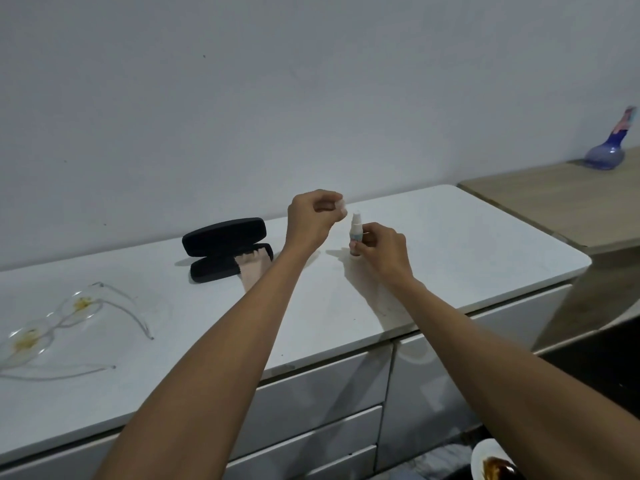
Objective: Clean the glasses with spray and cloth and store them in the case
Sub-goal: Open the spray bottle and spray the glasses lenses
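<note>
A small white spray bottle [356, 227] stands on the white counter [450, 244], its nozzle bare. My right hand [382, 251] grips its body. My left hand [313, 216] hovers just left of and above the nozzle, pinching a small clear cap [341, 204]. Clear-framed glasses [62, 320] lie at the far left, arms unfolded, both lenses smeared with yellow-brown stains. A black glasses case [225, 249] lies open behind my left forearm, with a beige cloth [252, 268] spilling from it.
A lower wooden surface [561, 199] adjoins the counter on the right and carries a blue glass vase [606, 154]. White drawers sit below the counter. A white dish with dark residue [491, 462] is at the bottom right.
</note>
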{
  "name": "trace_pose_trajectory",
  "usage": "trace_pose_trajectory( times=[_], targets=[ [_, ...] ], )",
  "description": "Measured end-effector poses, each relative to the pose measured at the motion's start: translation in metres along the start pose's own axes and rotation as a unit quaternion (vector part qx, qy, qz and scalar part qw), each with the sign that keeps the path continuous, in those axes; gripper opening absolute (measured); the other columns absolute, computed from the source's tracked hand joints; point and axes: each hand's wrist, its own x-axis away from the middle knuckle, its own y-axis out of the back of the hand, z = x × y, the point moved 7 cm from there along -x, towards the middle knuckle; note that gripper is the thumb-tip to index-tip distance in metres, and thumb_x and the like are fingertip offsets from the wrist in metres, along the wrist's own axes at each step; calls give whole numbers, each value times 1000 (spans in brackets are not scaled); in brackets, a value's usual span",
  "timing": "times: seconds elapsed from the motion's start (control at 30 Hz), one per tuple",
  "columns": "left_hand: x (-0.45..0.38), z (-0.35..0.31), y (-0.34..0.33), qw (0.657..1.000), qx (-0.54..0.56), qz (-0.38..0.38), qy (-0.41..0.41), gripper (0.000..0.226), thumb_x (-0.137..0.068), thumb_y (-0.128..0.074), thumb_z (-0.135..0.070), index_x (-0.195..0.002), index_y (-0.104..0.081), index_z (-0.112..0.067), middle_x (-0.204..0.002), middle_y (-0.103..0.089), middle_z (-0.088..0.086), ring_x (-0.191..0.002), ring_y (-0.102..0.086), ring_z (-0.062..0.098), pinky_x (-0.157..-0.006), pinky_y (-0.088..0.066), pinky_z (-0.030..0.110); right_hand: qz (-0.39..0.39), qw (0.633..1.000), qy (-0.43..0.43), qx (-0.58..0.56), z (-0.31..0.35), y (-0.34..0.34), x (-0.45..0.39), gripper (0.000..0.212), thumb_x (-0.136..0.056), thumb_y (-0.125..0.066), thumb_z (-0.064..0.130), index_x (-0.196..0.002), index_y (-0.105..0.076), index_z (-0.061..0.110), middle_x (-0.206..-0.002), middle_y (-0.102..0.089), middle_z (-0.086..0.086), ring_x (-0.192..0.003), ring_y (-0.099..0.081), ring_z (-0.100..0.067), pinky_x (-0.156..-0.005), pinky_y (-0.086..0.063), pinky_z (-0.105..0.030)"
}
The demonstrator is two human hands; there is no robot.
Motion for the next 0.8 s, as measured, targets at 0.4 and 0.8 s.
trace_pose_trajectory(
  times=[0.4, 0.8],
  targets=[
    [37, 54, -3, 994, -53, 57, 81, 23, -72, -76, 15, -83, -75, -5, -76, -69, 12, -67, -65, 17, -67, -62, 28, -8, 1000, -10, 20, -1, -5, 4, 27, -92, -71, 18, -118, -70, 12, -108, -77, -7, -100, -69, -26, -88, -53, -37],
    [41, 55, -1, 987, -84, 101, 89, 41, -71, -79, 7, -106, -73, -14, -101, -68, 13, -84, -61, 18, -75, -64, 39, -20, 1000, -4, 15, 7, -3, 4, 20, -92, -69, 18, -110, -69, 11, -100, -74, -3, -96, -68, -24, -79, -49, -31]
  ],
)
